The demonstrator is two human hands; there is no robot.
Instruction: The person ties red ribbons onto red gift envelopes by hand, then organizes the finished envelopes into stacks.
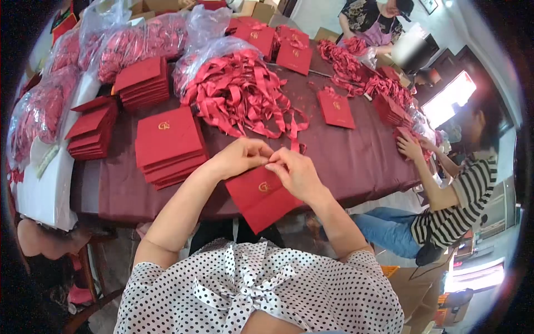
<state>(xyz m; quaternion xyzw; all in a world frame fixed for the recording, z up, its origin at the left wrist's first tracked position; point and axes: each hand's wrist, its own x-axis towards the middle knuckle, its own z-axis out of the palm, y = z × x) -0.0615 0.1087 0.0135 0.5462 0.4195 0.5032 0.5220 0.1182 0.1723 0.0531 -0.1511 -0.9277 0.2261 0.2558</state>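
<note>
My left hand and my right hand meet fingertip to fingertip at the top edge of a red envelope with a gold emblem. The envelope lies tilted over the near edge of the dark red tablecloth. Both hands pinch something small at that edge; what it is I cannot make out. Just beyond my fingers spreads a big heap of red ribbons, with one strand trailing toward my hands. A stack of the same red envelopes sits to the left of my left hand.
More envelope stacks and plastic bags of red ribbon fill the left and far side. A person in a striped shirt works at the right edge, another person at the far end. Loose envelopes lie mid-table.
</note>
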